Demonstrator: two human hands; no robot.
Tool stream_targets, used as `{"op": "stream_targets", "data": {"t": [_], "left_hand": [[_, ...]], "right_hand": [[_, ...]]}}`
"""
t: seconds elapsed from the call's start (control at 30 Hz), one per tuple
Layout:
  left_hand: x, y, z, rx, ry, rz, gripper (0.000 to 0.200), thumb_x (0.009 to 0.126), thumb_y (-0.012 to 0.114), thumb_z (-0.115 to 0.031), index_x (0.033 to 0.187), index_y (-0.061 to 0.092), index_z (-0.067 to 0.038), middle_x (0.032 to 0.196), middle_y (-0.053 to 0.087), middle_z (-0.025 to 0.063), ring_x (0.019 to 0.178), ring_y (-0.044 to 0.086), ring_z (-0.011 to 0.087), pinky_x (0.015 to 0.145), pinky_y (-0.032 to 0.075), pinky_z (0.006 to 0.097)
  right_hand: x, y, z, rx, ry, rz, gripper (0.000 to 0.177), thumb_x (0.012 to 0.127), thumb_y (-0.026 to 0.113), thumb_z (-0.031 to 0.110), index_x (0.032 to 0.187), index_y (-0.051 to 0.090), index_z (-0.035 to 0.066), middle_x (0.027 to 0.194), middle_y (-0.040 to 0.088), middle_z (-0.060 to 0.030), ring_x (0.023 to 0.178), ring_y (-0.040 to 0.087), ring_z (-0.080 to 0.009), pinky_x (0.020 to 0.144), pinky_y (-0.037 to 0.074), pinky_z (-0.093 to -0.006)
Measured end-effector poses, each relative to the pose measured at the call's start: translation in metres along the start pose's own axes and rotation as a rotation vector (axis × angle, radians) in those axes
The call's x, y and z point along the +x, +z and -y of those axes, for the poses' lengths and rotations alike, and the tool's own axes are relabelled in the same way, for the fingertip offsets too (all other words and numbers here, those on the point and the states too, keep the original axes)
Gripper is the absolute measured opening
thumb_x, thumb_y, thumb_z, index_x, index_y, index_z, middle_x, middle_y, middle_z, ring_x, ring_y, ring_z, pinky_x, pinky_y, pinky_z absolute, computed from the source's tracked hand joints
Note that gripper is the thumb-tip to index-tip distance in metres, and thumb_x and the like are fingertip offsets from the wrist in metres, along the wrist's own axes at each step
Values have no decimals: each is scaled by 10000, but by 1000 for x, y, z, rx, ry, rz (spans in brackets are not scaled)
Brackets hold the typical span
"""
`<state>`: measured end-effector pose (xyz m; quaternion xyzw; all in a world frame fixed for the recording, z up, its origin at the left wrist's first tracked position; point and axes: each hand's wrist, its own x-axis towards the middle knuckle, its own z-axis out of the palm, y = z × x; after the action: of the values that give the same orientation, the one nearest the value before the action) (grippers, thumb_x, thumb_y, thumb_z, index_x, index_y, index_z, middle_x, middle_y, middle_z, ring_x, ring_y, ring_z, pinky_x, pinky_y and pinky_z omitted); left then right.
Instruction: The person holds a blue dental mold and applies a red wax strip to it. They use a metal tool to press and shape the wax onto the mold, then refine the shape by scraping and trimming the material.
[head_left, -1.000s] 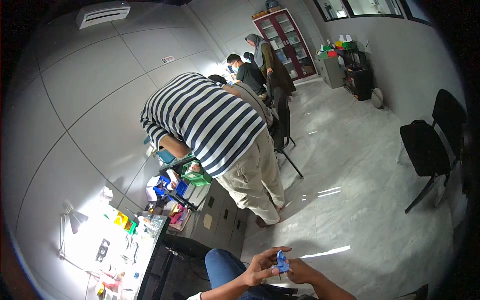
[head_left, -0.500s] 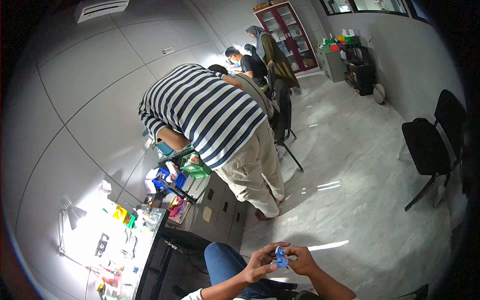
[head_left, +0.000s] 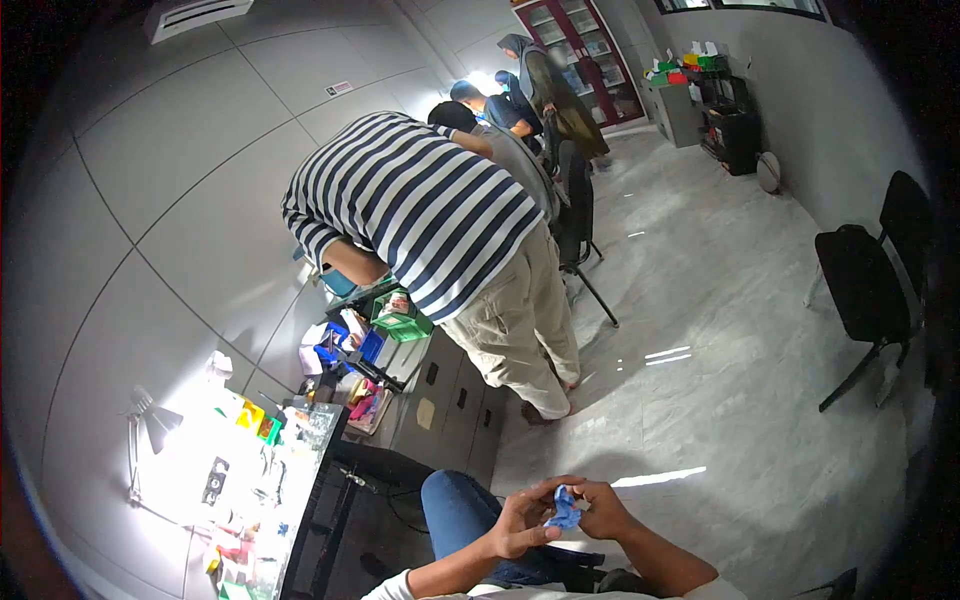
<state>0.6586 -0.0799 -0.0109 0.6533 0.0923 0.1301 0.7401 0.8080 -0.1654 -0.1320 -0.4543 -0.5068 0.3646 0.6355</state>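
A small blue piece (head_left: 565, 508) of irregular, lumpy shape sits between my two hands, low in the head view and above my jeans-clad leg. My left hand (head_left: 524, 522) curls its fingers and thumb around the piece from the left. From the other side, my right hand (head_left: 604, 512) pinches its edge with bent fingers. Part of the piece is covered by fingers, and its exact kind cannot be made out.
To the left stands a brightly lit workbench (head_left: 318, 440) with a desk lamp (head_left: 155, 425) and small tools. A person in a striped shirt (head_left: 420, 210) bends over the adjoining bench. Others sit or stand farther back. A black chair (head_left: 865, 280) is at the right wall.
The head view has shifted slightly, so the room sits a little farther right. Between my fingers the blue piece has turned, and my right fingers sit differently on it.
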Motion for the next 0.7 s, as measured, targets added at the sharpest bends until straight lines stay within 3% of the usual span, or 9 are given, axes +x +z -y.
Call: {"op": "stream_targets", "data": {"t": [0.13,0.2,0.27,0.33,0.4,0.43,0.47,0.53,0.7], "left_hand": [[-15,-15,-6,10,78,-62,847,789,791,-256,1433,407,140,1287,601,196,1182,613,250,1069,434,364],[-27,-24,-20,71,136,-109,875,766,817,-259,1431,410,139,1295,596,196,1174,617,253,1070,432,360],[-39,-40,-32,261,348,-139,800,744,819,-223,1404,495,94,1236,631,130,965,609,143,848,480,278],[-64,-60,-68,600,521,-239,788,642,877,-233,1291,593,114,1148,675,182,855,628,174,708,505,275],[-97,-92,-80,686,756,-430,814,618,896,-292,1247,611,140,1136,685,210,900,638,216,740,522,294],[-123,-106,-88,622,779,-427,930,684,909,-279,1429,485,83,1312,598,270,1097,633,283,884,545,369],[-141,-106,-100,564,795,-682,850,653,893,-347,1263,590,162,1118,679,211,962,656,216,820,537,307],[-199,-120,-107,466,685,-901,946,694,876,-445,1347,520,140,1094,630,98,985,651,162,826,531,273],[-327,-151,-91,573,759,-1243,927,816,709,-536,1403,445,131,1016,638,114,888,602,149,760,482,245]], "right_hand": [[21,10,24,-79,-2,-15,170,902,718,118,1035,683,18,958,738,-110,897,706,-185,846,546,-361],[37,18,38,-94,8,113,278,922,716,206,1138,656,42,1120,717,-148,1035,687,-241,926,511,-401],[54,36,58,-283,-144,104,353,923,717,251,1202,622,56,1226,665,-174,1124,643,-290,975,475,-434],[69,58,70,-467,-319,122,429,924,718,296,1265,587,70,1331,613,-200,1212,598,-340,1025,439,-468],[77,86,77,-551,-202,242,525,916,719,341,1320,522,70,1458,491,-232,1302,499,-414,1077,373,-517],[80,102,74,-601,-255,280,519,913,720,324,1304,527,43,1424,507,-245,1265,524,-426,1056,392,-525],[85,117,67,-568,-203,409,553,909,722,319,1327,505,29,1401,507,-242,1255,529,-435,1050,395,-522],[95,163,48,-612,-95,657,558,904,727,302,1327,493,22,1356,516,-229,1253,527,-430,1038,403,-518],[97,287,10,-594,-171,1049,510,896,729,297,1263,511,18,1276,540,-212,1241,526,-403,1003,424,-521]]}}
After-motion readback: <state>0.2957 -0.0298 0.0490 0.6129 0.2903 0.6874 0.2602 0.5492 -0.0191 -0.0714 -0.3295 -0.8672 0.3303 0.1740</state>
